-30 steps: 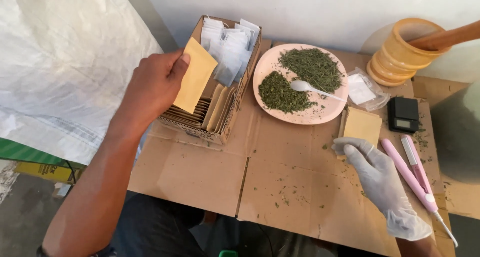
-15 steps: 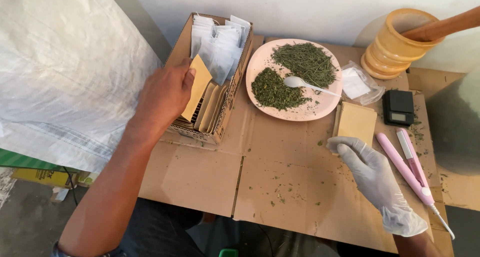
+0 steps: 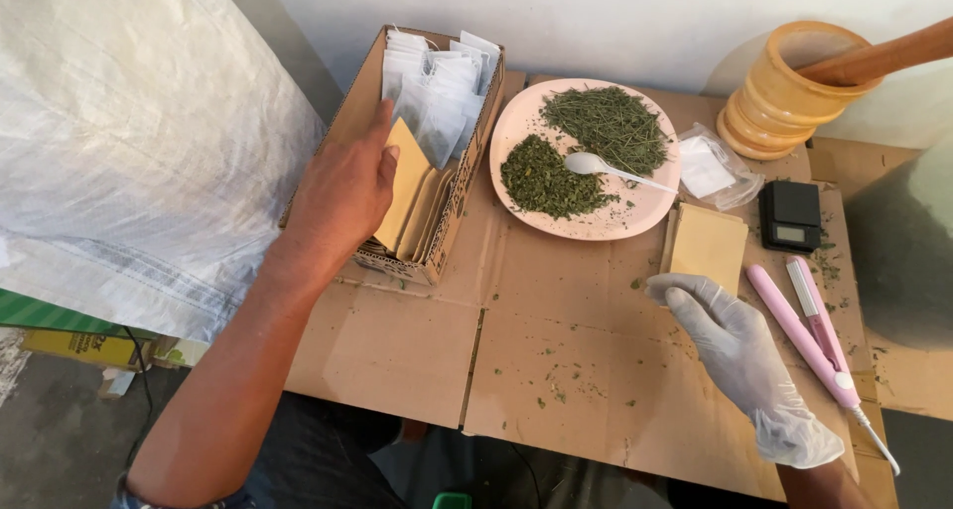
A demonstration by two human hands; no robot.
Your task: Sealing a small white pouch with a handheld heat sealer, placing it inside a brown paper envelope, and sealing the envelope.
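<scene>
A tan paper envelope (image 3: 405, 180) is being pressed by the bare left hand (image 3: 342, 193) into the front of the cardboard box (image 3: 449, 226), which is standing just left of the pink plate (image 3: 523, 127); the fingers are laid flat over the envelope rather than curled round it, so the hand is being kept apart, and the envelope is being leaned against a row of similar tan envelopes (image 3: 429, 211); white filter bags (image 3: 437, 87) are being stored upright at the back of the same box; the gloved right hand (image 3: 740, 345) is being rested below and right of the plate, fingers loosely spread, its fingertips touching the near edge of a tan envelope stack (image 3: 707, 243) lying on the cardboard-covered surface (image 3: 556, 360); two heaps of dried green herb (image 3: 586, 142) and a white plastic spoon (image 3: 606, 167) are being carried by the plate; right of the plate, a small black scale (image 3: 790, 214) and a pink sealing tool (image 3: 814, 330) are lying; a wooden mortar (image 3: 784, 92) is standing beyond them.
</scene>
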